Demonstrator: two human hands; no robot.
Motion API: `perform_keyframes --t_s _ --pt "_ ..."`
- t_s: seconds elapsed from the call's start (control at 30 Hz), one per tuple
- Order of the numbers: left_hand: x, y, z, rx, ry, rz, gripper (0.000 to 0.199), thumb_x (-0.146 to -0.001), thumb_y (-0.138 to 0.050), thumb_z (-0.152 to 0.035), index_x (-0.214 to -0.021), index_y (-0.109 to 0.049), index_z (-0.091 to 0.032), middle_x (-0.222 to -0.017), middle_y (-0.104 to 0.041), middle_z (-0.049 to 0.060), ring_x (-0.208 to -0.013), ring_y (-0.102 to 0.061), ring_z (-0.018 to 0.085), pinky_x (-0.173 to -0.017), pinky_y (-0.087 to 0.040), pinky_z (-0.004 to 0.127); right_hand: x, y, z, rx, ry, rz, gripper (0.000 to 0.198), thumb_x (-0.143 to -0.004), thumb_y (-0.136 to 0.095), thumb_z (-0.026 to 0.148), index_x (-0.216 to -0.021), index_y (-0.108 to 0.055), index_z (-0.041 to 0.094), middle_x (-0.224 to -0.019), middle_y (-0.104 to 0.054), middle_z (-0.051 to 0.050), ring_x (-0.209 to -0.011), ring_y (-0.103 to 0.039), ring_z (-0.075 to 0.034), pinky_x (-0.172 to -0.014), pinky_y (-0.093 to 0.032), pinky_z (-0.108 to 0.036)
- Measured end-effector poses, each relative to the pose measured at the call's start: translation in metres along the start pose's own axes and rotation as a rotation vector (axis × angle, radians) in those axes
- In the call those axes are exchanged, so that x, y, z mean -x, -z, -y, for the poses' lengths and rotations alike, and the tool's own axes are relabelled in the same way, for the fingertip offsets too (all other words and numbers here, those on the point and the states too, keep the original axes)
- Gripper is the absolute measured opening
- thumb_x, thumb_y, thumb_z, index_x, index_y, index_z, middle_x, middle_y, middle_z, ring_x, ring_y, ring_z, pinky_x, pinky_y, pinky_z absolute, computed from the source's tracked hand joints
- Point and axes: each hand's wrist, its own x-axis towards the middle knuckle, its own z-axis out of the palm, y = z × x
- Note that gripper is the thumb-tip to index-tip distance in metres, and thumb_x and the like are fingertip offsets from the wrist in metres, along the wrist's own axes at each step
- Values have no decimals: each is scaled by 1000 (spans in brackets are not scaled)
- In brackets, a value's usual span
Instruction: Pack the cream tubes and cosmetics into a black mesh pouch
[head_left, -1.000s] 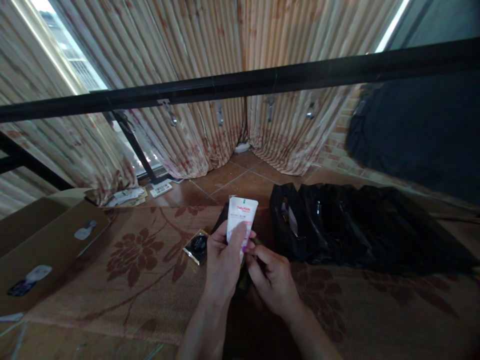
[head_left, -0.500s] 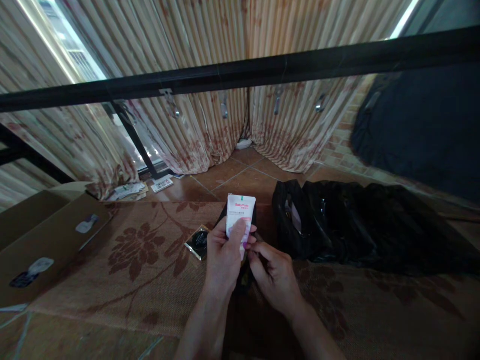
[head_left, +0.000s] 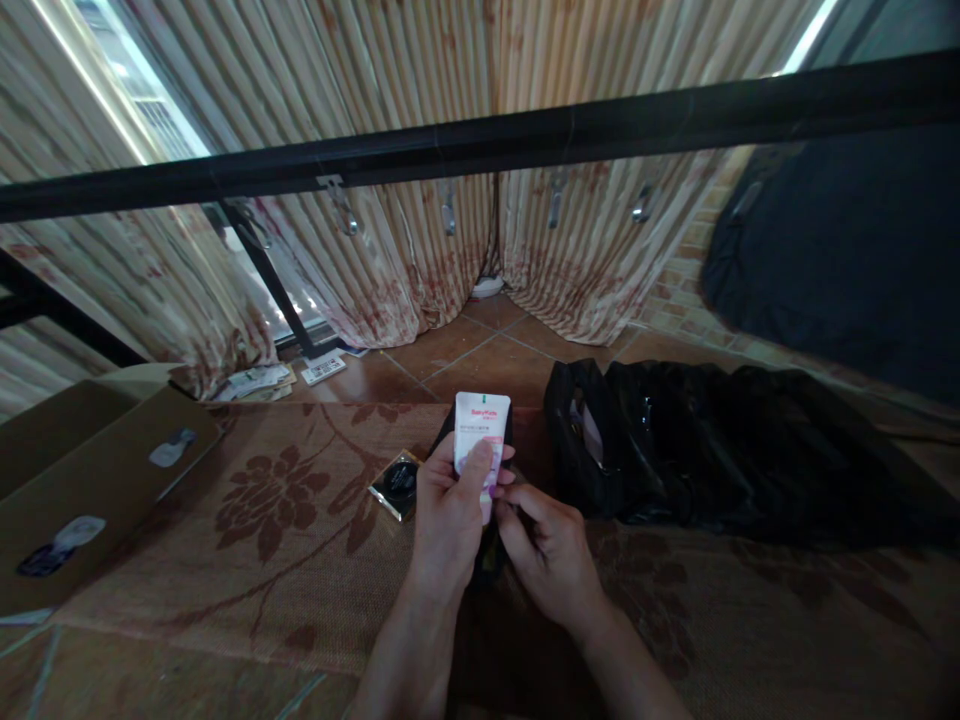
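My left hand [head_left: 444,500] is closed round a white squeeze tube [head_left: 480,416] with pink and red print, its flat end pointing away from me and the thumb across its front. Close beside the tube's lower end, the fingers of my right hand [head_left: 551,548] are pinched together by a small purple spot. Whether they grip anything there is hidden. Beneath both hands lies a dark item [head_left: 489,560], mostly covered. Left of my left hand, a small square packet [head_left: 396,484] with a black round centre and shiny gold edges rests on the patterned mat.
Black bags [head_left: 660,445] stand in a row on the right. An open cardboard box [head_left: 97,490] is at left on the brown floral mat [head_left: 300,570]. A black metal bar [head_left: 480,146] with hanging clips crosses before the curtains [head_left: 360,90]. Papers [head_left: 255,382] lie by the curtain.
Hardly anything differs. The tube and both hands keep nearly the same place and grip.
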Motion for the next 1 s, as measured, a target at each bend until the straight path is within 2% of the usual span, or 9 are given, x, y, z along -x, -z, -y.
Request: perform_keyframes --t_s 0.4,0.73,1.0 --pt "1 -2 -2 62 56 -3 30 -67 -77 -39 -80 -68 -13 -73 -71 4 -53 -58 8 -50 -45 19 0 0 0 14 -1 6 15 -89 -51 15 -86 -65 19 -79 -68 -2 -69 -63 -12 -69 -50 -21" --pt "0 -1 -1 86 68 -23 33 -63 -78 -41 -79 -68 -14 -73 -71 4 -52 -58 8 -50 -45 19 0 0 0 28 16 -5 14 -89 -51 16 -84 -63 19 -77 -67 -2 -66 -61 -12 -65 -50 -21" --pt "0 0 0 83 59 -12 30 -67 -77 -37 -82 -68 -13 -72 -70 3 -53 -58 8 -50 -44 18 0 0 0 22 5 -3 13 -89 -52 15 -85 -63 19 -79 -68 -2 -68 -62 -12 -67 -49 -21"
